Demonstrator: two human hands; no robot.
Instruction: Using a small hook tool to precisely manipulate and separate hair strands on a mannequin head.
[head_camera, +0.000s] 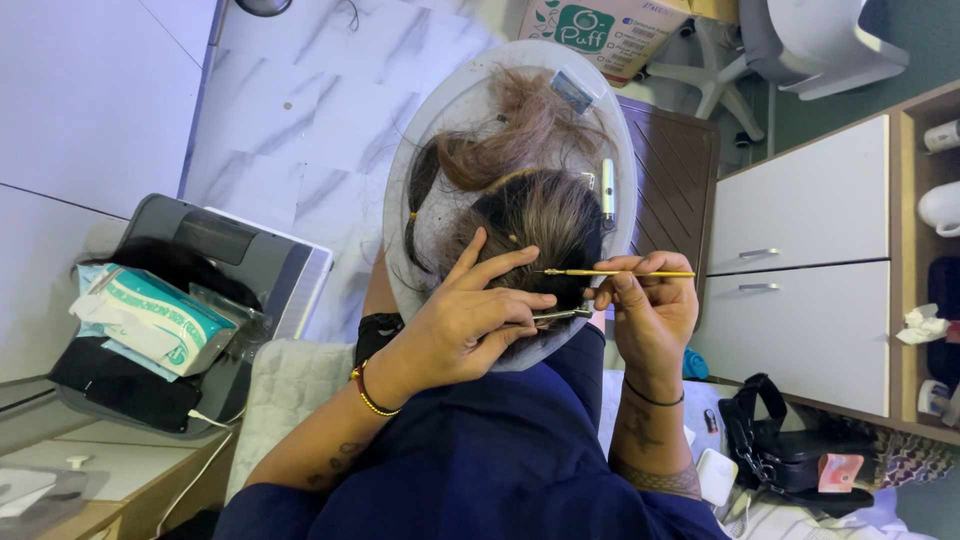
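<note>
Two bare hands work at the centre of the frame over a mass of brown and black hair (530, 215) lying on a clear oval plastic tray (400, 230). The left hand (465, 325) rests on the hair with index and middle fingers stretched toward one o'clock, its other fingers closed around slim silver metal tweezers (560, 316) that point toward three o'clock. The right hand (645, 305), at three o'clock from the left, pinches a thin yellow hooked needle tool (615, 273) between thumb and fingertips; the tool lies level, its tip toward nine o'clock and touching the hair. A silver pen-shaped metal tool (608, 188) lies on the tray at twelve o'clock from the right hand.
</note>
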